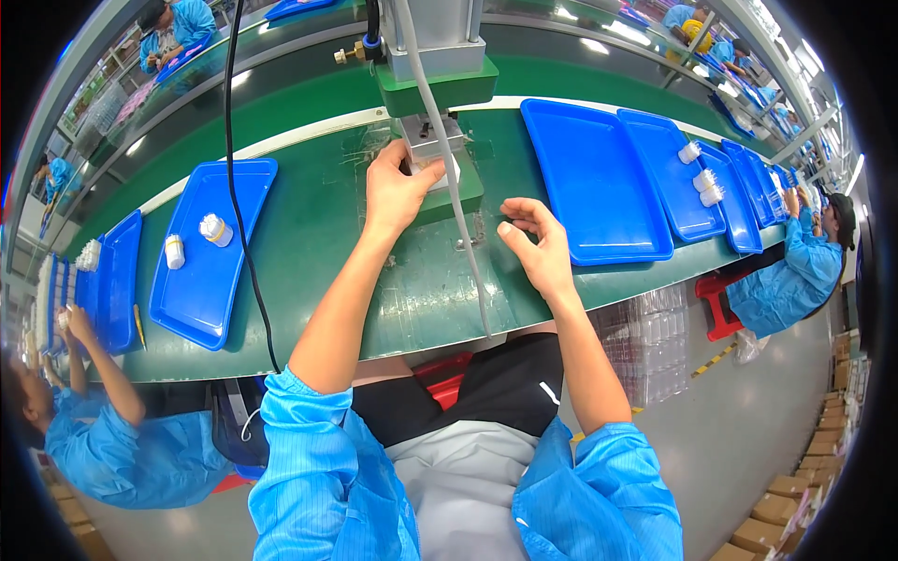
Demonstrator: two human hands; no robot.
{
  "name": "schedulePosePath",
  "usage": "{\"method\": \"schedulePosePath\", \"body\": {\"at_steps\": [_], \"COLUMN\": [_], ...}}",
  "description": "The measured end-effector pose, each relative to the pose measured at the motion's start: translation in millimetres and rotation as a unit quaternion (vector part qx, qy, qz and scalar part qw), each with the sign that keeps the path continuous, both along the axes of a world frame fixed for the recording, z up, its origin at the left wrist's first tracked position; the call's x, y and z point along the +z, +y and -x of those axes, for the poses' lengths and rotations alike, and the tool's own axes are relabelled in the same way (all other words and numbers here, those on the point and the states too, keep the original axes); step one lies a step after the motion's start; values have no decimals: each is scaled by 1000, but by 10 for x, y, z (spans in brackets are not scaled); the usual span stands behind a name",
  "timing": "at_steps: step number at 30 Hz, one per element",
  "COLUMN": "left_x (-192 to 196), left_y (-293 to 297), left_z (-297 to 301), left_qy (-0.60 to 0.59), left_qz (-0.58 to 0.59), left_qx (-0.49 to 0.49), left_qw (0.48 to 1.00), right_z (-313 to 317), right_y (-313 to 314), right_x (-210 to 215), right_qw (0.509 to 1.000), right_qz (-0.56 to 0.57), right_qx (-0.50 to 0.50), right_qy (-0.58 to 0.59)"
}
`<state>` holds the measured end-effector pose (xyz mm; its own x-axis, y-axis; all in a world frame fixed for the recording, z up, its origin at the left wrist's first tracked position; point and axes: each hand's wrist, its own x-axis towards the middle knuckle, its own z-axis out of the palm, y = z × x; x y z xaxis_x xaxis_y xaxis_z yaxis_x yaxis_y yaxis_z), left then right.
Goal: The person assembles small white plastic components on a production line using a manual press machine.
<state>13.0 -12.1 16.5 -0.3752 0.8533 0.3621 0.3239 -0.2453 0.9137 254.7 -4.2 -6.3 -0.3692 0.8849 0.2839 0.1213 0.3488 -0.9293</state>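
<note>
My left hand [397, 190] reaches into the bench press [438, 75], thumb and fingers closed around a small whitish piece [423, 168] at the metal block [436, 140]. The hand covers most of that piece, so its kind is hidden. Above the block sits the press's green upper plate, and a green base [465, 192] lies below. My right hand [540, 245] hovers over the bench to the right of the base, fingers loosely bent and apart, with nothing in them.
On the left, a blue tray [192, 290] holds two white cylindrical parts [215, 230]. A large blue tray [599, 201] lies at right, with another tray [675, 192] carrying white parts beyond it. A black cable [234, 140] and grey hose [440, 122] hang down. Co-workers sit on both sides.
</note>
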Motion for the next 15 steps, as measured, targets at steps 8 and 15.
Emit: {"method": "schedulePosePath", "body": {"at_steps": [8, 15], "left_x": [40, 1], "left_y": [-11, 18], "left_z": [-41, -55], "left_qy": [-9, -60], "left_qz": [-28, -39], "left_qx": [22, -3], "left_qw": [999, 997], "right_z": [-76, -67], "right_y": [-202, -276], "right_x": [-30, 16], "right_qw": [999, 997], "right_qz": [-31, -53], "right_qx": [-22, -35], "right_qy": [-26, -42]}}
